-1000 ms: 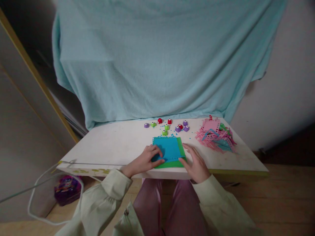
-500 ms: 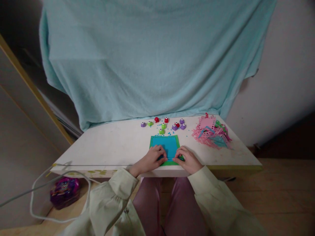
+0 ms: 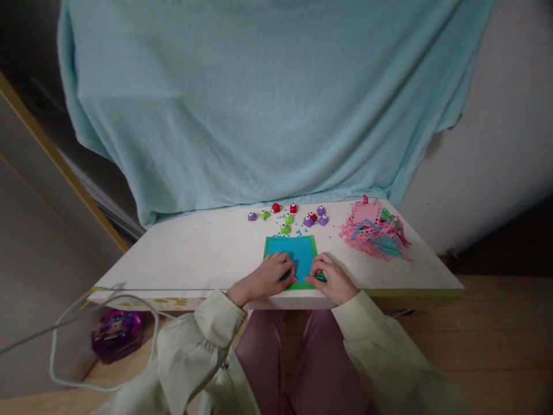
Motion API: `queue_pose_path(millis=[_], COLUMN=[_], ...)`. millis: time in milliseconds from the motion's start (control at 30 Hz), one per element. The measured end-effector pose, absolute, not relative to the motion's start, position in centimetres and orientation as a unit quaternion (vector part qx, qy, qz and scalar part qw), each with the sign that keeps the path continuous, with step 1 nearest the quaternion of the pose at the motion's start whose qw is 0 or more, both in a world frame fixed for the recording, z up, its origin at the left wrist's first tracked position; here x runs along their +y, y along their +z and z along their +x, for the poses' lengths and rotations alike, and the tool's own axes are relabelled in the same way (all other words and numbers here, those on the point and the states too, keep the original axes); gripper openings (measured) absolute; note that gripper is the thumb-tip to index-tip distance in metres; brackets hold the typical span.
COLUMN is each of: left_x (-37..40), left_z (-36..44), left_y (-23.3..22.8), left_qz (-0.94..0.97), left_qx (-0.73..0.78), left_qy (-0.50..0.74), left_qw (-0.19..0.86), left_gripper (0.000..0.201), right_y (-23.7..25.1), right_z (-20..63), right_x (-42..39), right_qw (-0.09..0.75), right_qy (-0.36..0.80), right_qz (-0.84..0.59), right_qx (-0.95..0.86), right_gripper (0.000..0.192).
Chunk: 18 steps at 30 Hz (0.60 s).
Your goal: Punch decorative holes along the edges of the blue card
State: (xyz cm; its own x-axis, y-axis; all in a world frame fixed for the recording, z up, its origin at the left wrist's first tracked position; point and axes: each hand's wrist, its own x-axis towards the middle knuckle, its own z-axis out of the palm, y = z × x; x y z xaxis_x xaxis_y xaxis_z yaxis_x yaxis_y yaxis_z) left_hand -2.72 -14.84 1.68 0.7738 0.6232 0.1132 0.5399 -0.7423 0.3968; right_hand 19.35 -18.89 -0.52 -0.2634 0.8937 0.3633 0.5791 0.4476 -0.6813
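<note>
A blue sheet (image 3: 298,249) lies on top of a slightly larger green sheet (image 3: 315,244) near the table's front edge. Small marks run along its left and top borders. My left hand (image 3: 273,274) rests on the lower left of the blue sheet, fingers curled and pinched at its lower edge. Opposite, my right hand (image 3: 330,279) pinches the same lower edge at the right corner, thumb and fingertips together. Between the two thumbs a narrow blue band of the edge shows; whether it is folded or a separate strip I cannot tell.
Behind the sheets stand several small red, green and purple pieces with eyes, such as a green one (image 3: 285,229), among scattered blue bits. A heap of pink, blue and green paper scraps (image 3: 367,230) lies right on the white table (image 3: 194,248). A pale cable (image 3: 54,351) loops at left.
Both hands keep their pinch at the sheet's lower edge, with the right hand slightly farther right. The whole view has shifted a little.
</note>
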Motion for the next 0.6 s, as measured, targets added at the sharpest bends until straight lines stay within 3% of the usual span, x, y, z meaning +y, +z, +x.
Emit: queue_pose_path(millis=[267, 467, 600], left_x=[-13.6, -13.8, -13.5], left_z=[-2.5, -2.5, -2.5], left_y=[2.1, 1.8, 1.8], left_qz=[0.918, 0.922, 0.924], left_qx=[0.307, 0.303, 0.295], left_qy=[0.098, 0.109, 0.113], left_qw=[0.229, 0.215, 0.216], left_gripper=[0.018, 0.016, 0.018], right_y=[0.3, 0.6, 0.2], right_z=[18.9, 17.6, 17.4], right_x=[-21.3, -23.6, -23.4], right_qw=[0.481, 0.343, 0.321], right_qy=[0.104, -0.023, -0.045], right_qz=[-0.508, -0.444, -0.433], right_qx=[-0.707, -0.827, -0.841], right_gripper=[0.021, 0.035, 0.035])
